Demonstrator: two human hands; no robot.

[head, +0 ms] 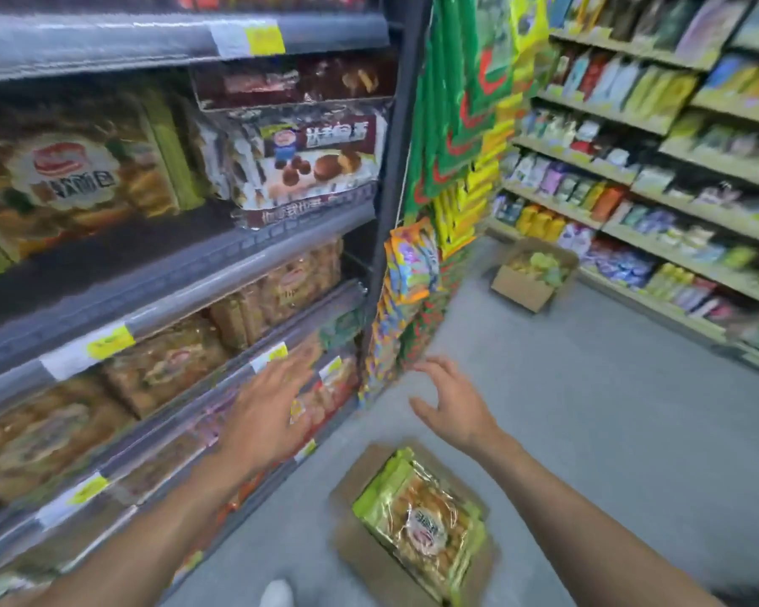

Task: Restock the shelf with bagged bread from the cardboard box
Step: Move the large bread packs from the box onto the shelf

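Cardboard box (pixel 369 567) blurred, cropped below, bagged bread (pixel 421 523) inside

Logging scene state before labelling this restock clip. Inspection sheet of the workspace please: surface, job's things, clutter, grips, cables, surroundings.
Surface: grey floor, smooth.
Job's things: open cardboard box on the floor near the person's feet, with green-edged bread bags inside; shelf on the left, bagged bread on several tiers.
Clutter: second cardboard box, open, farther down the aisle, packs inside.
Grips: left hand open, fingers spread, in front of a lower shelf rail, contact unclear (blur); right hand open, above the floor beyond the box, holding nothing.
Cables: nothing seen.
Surroundings: snack packets hanging on the shelf end; stocked shelves across the aisle.
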